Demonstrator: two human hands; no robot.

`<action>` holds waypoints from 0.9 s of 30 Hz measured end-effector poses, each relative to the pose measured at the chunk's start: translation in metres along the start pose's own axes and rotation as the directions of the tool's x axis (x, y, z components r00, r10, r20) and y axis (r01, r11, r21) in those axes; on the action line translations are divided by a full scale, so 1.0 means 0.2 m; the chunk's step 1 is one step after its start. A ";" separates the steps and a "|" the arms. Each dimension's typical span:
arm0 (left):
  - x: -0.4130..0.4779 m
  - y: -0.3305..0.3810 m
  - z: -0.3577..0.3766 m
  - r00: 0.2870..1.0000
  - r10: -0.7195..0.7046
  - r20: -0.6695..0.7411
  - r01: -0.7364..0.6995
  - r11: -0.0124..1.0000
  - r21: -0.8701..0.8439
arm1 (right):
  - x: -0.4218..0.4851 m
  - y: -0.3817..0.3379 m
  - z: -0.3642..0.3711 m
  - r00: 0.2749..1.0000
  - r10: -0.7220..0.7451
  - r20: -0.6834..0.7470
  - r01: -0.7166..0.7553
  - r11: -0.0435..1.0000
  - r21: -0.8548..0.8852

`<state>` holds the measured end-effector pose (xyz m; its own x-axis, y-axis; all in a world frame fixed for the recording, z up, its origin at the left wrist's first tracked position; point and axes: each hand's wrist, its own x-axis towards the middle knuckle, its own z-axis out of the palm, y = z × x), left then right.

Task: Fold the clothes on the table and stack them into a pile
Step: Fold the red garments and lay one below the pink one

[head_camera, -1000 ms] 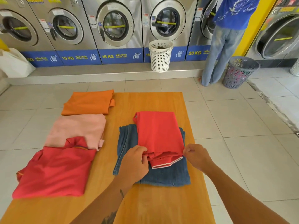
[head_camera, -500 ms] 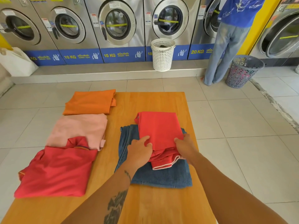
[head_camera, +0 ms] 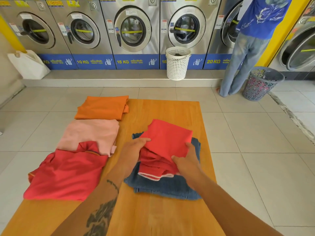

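Observation:
A red shirt (head_camera: 167,139) with a white-striped hem lies on folded blue jeans (head_camera: 163,186) at the right of the wooden table (head_camera: 163,109). My left hand (head_camera: 134,147) grips the shirt's left edge and my right hand (head_camera: 185,159) grips its right edge; the far half is raised and skewed, the near part bunched under it. Down the table's left side lie a folded orange garment (head_camera: 102,108), a folded pink garment (head_camera: 88,133) and a red polo shirt (head_camera: 66,172), each overlapping the one behind.
Washing machines line the back wall. A white laundry basket (head_camera: 177,64) stands on the step before them. A person in a blue shirt and jeans (head_camera: 245,48) stands at the right by a grey basket (head_camera: 261,83). Tiled floor surrounds the table.
Both hands moved from the shirt's near hem up to its sides. The flat red shirt is now lifted, turned and bunched at its near end.

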<state>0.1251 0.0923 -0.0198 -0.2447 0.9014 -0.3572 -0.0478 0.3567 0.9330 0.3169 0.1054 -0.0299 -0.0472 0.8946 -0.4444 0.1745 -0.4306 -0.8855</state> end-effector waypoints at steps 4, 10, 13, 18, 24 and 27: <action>-0.02 -0.15 -0.20 0.987 0.115 -0.117 -0.067 0.934 0.351 | -0.16 0.13 0.10 0.877 0.312 0.365 -0.229 0.940 -0.254; -0.17 -0.40 -0.23 0.934 0.188 -0.303 -0.090 0.946 0.310 | 0.12 -0.08 0.04 0.966 -0.051 0.252 0.236 0.565 -0.790; -0.24 -0.44 -0.15 0.911 0.091 -0.402 -0.051 0.993 0.109 | 0.32 -0.19 0.06 0.947 -0.181 0.264 0.320 0.581 -0.748; -0.29 -0.45 -0.08 0.935 -0.152 -0.321 0.041 0.944 -0.327 | 0.49 -0.20 0.09 0.948 -0.086 0.306 0.278 0.693 -0.665; -0.28 -0.40 -0.06 0.931 -0.128 -0.343 0.016 0.950 -0.310 | 0.52 -0.22 0.11 0.939 -0.034 0.342 0.257 0.731 -0.632; -0.27 -0.38 -0.06 0.925 -0.069 -0.374 0.017 0.990 -0.141 | 0.50 -0.22 0.06 0.938 0.062 0.342 0.150 0.815 -0.559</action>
<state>0.1306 0.0141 -0.0720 -0.5852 0.7170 -0.3786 -0.1881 0.3341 0.9236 0.2919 0.2132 -0.0367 -0.3696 0.7716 -0.5178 0.6854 -0.1499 -0.7126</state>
